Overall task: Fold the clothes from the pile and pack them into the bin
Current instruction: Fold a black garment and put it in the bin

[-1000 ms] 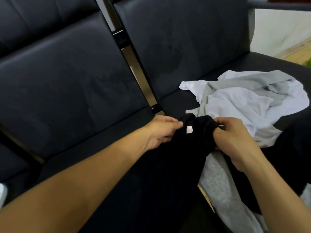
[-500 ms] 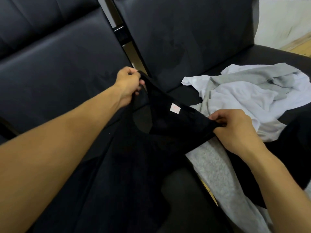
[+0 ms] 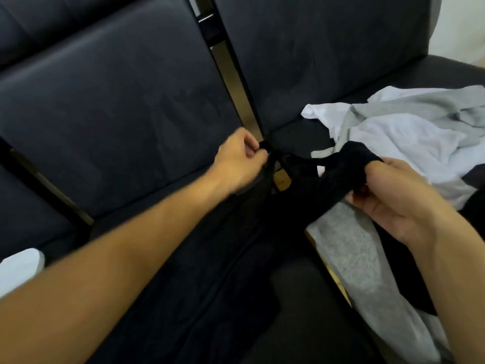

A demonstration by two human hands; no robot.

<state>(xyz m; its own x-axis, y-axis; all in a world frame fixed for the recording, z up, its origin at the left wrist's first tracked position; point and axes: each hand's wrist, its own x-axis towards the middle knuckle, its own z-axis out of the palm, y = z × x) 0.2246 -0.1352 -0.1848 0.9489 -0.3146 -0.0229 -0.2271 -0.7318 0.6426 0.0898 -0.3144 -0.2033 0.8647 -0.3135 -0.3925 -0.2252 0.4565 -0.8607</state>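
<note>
A black garment point(image 3: 265, 232) hangs between my two hands over the dark sofa seat. My left hand point(image 3: 237, 164) pinches one top edge of it near the seat gap. My right hand point(image 3: 388, 198) grips the other bunched end, with fabric wrapped over the fingers. A small pale label shows near the neckline. To the right lies the pile: a white shirt point(image 3: 404, 137) and a grey garment point(image 3: 420, 106) tangled together. No bin is in view.
Black sofa backrests point(image 3: 118, 101) fill the upper frame, with a brass-coloured gap point(image 3: 231, 72) between cushions. A speckled grey cloth point(image 3: 351, 256) drapes over the seat's front right. Something white point(image 3: 18, 269) sits at the left edge.
My left hand has come down and to the right from the raised backrest position. The black garment's top edge now sags, bunched between hands that are closer together.
</note>
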